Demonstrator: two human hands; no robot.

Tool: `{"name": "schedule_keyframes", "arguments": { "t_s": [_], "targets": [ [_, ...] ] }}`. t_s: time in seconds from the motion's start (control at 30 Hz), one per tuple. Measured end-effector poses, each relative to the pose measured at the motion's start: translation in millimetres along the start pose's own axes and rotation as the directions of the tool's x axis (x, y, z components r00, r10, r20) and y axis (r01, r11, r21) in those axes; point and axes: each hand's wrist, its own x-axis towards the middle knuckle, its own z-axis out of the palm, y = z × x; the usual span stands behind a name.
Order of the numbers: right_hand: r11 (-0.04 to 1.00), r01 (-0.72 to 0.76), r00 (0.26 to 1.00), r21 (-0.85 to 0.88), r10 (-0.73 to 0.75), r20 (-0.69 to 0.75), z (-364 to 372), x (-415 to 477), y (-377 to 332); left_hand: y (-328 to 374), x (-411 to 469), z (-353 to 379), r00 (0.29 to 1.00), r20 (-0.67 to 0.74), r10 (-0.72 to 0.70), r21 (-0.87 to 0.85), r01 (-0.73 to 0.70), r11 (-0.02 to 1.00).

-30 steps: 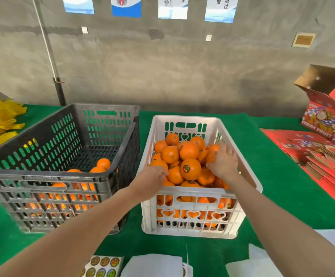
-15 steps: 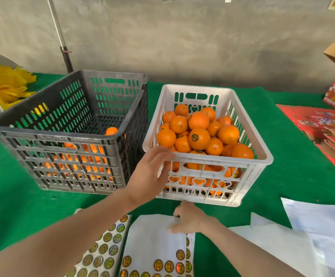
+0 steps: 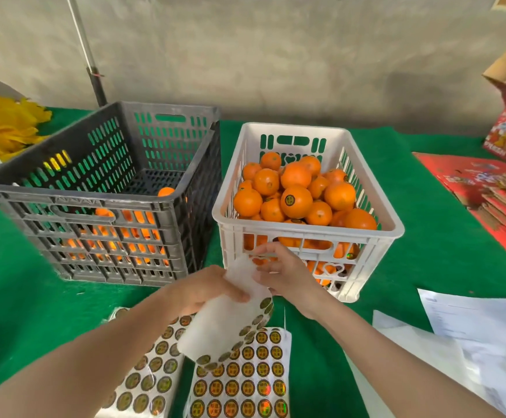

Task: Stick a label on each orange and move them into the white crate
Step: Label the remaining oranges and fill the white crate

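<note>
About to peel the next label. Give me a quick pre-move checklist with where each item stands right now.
1. Grip on the sticker sheet: ok. The left hand and right hand both hold it, lifted and curled, in front of the white crate.
2. Labels left on that sheet: ok. A row shows along its curled edge.
3. Stock of oranges in the dark crate: ok. Several show through the slats.
4. Hand free for an orange: not ok. Both are on the sheet.
5. Room in the white crate: cannot tell. The pile is about level with the rim.
</note>
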Motion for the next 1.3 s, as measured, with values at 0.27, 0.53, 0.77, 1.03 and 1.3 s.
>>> {"name": "schedule_keyframes", "arguments": {
  "t_s": [0.27, 0.53, 0.77, 1.03, 1.3],
  "targets": [
    [0.930, 0.206, 0.978, -0.304, -0.182, 0.106, 8, -13, -9, -4, -20, -28, 0.990, 0.141, 0.012, -0.353, 0.039, 0.935],
    [0.848, 0.297, 0.952, -0.438, -0.301, 0.063, 19, -16, -7, -2, -29, -30, 0.987, 0.153, 0.047, -0.346, 0.008, 0.938],
    [0.855, 0.317, 0.941, -0.410, -0.337, 0.026, 23, -25, -7, -1, -23, -29, 0.981, 0.192, 0.037, -0.288, 0.020, 0.958],
    [0.943, 0.284, 0.943, -0.172, -0.307, -0.128, 21, -12, -38, -7, -1, -20, 0.982, 0.176, -0.071, 0.181, 0.039, 0.983],
    [0.881, 0.423, 0.870, -0.210, -0.460, -0.177, 55, 25, -79, 3, -17, -27, 0.810, -0.200, 0.552, 0.781, -0.208, 0.589]
  ]
}}
